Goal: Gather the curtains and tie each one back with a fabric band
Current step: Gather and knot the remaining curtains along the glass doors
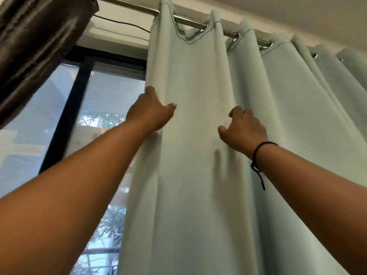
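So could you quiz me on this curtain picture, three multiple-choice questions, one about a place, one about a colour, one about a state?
1. Where does the left hand grip the pale curtain?
A. its left edge
B. its bottom hem
C. at the rod

2. What colour is the bunched curtain at upper left?
A. white
B. dark brown
C. red

3. What is on the right wrist?
A. a watch
B. nothing
C. a black cord band

Answers: 1 A, fingers wrap the edge beside the window; 2 B, it is plainly dark brown; 3 C, a thin black cord circles the wrist below the right hand.

Metal rod (190, 21), black-framed window (65, 116) — trees outside (111, 225)
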